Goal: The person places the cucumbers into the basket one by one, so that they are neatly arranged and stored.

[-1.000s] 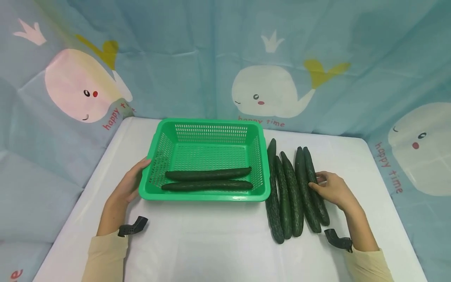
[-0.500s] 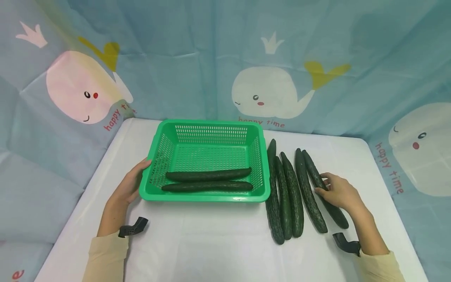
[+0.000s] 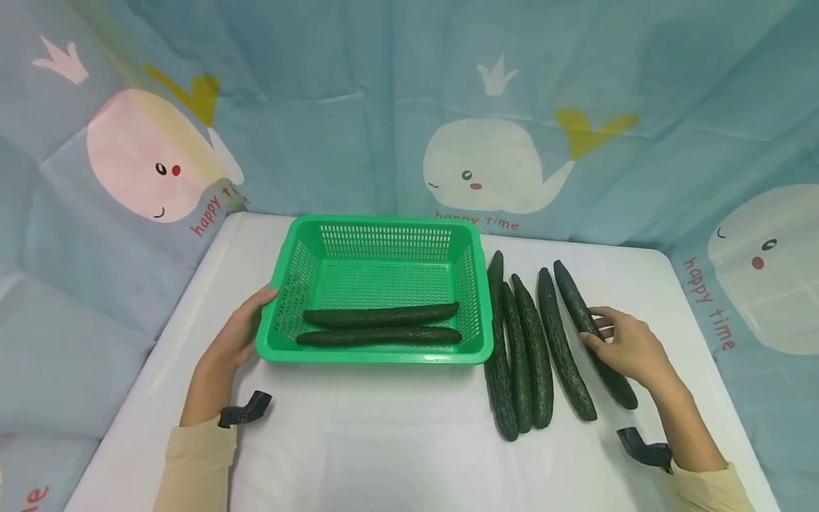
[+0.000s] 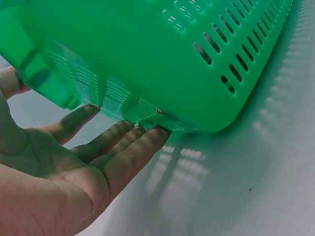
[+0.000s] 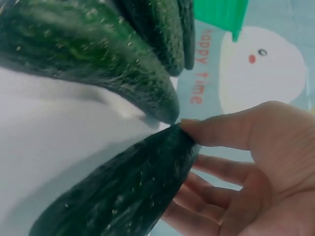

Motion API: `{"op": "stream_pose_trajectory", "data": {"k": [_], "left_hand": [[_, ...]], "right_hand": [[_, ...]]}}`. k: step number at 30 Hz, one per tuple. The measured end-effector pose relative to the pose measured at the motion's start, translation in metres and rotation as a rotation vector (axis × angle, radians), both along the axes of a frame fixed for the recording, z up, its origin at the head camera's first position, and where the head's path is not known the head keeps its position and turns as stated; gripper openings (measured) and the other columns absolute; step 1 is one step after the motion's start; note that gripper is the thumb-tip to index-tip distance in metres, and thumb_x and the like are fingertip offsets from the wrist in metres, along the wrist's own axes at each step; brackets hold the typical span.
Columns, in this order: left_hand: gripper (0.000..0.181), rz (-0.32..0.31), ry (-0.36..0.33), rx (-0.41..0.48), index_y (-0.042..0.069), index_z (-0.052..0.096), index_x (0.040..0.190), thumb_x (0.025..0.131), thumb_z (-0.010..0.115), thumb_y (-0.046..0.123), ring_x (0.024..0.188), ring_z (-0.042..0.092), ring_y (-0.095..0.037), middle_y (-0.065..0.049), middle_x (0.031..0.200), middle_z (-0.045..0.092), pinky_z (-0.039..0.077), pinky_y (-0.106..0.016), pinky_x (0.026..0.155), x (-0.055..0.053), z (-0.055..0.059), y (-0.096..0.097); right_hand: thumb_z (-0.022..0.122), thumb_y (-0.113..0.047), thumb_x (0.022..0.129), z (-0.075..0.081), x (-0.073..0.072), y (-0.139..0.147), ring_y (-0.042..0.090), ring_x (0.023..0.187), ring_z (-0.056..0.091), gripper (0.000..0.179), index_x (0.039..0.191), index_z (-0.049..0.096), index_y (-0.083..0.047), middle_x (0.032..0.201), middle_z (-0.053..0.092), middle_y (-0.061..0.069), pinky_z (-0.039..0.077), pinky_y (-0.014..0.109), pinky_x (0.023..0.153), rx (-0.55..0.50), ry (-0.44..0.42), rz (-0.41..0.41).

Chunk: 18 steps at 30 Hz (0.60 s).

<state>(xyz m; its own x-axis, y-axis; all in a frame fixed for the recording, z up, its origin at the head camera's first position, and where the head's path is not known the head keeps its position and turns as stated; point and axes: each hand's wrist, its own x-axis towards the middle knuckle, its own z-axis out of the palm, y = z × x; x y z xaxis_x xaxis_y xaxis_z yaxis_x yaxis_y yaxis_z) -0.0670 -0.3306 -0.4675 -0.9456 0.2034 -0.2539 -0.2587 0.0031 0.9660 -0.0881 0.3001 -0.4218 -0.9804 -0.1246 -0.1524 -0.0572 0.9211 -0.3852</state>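
A green plastic basket (image 3: 377, 359) with slotted walls stands on the white table, two dark green cucumbers (image 3: 384, 316) lying side by side along its near side. My left hand (image 3: 239, 334) is at the basket's left wall; in the left wrist view its extended fingers (image 4: 133, 157) touch the outside of the wall. To the right, my right hand (image 3: 630, 348) pinches the rightmost cucumber (image 3: 576, 302) around its middle. That cucumber (image 5: 123, 187) lies between thumb and fingers in the right wrist view. A gap separates it from the neighbouring cucumber (image 3: 563, 348).
Three more cucumbers (image 3: 523, 355) lie close together against the basket's right side. A blue cloth (image 3: 358, 142) printed with whales hangs behind and beside the table. A black camera mount (image 3: 246, 410) sits on the left wrist, another (image 3: 643, 448) on the right.
The right hand has moved right with the rightmost cucumber, which now slants more and lies apart from its neighbour. The neighbour's near end has also shifted right. Left hand and basket stay put.
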Motion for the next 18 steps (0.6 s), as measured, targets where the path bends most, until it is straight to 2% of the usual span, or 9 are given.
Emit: {"op": "stream_pose_trajectory", "data": {"k": [6, 9, 13, 18], "left_hand": [[0.070, -0.014, 0.011, 0.007, 0.011, 0.010, 0.171, 0.114, 0.032, 0.046, 0.123, 0.063, -0.004, 0.004, 0.142, 0.052, 0.059, -0.021, 0.099, -0.001, 0.002, 0.000], [0.070, -0.018, 0.018, 0.011, 0.012, 0.009, 0.171, 0.114, 0.032, 0.046, 0.123, 0.063, -0.004, 0.005, 0.143, 0.051, 0.059, -0.021, 0.098, -0.001, 0.002, 0.000], [0.070, -0.012, 0.020, 0.017, 0.011, 0.010, 0.171, 0.115, 0.032, 0.045, 0.120, 0.065, -0.004, 0.005, 0.141, 0.054, 0.061, -0.022, 0.097, 0.000, 0.002, 0.000], [0.070, -0.001, 0.010, 0.016, 0.011, 0.011, 0.171, 0.114, 0.032, 0.046, 0.120, 0.064, -0.005, 0.004, 0.140, 0.053, 0.061, -0.022, 0.097, 0.001, 0.001, -0.001]], "right_hand": [[0.073, -0.018, 0.097, 0.014, 0.005, -0.009, 0.055, 0.110, 0.069, 0.055, 0.145, 0.057, 0.005, 0.124, 0.070, 0.033, 0.058, 0.067, 0.077, -0.020, 0.086, 0.009], [0.073, -0.017, 0.097, 0.024, 0.007, -0.014, 0.053, 0.107, 0.070, 0.054, 0.146, 0.058, 0.002, 0.124, 0.071, 0.032, 0.058, 0.061, 0.071, -0.031, 0.132, 0.020], [0.074, -0.018, 0.098, 0.035, 0.007, -0.024, 0.051, 0.097, 0.073, 0.054, 0.146, 0.059, -0.001, 0.121, 0.073, 0.030, 0.057, 0.052, 0.062, -0.049, 0.193, 0.059], [0.075, -0.015, 0.097, 0.048, 0.005, -0.042, 0.050, 0.090, 0.075, 0.054, 0.147, 0.060, -0.005, 0.118, 0.073, 0.030, 0.058, 0.057, 0.063, -0.078, 0.233, 0.110]]}}
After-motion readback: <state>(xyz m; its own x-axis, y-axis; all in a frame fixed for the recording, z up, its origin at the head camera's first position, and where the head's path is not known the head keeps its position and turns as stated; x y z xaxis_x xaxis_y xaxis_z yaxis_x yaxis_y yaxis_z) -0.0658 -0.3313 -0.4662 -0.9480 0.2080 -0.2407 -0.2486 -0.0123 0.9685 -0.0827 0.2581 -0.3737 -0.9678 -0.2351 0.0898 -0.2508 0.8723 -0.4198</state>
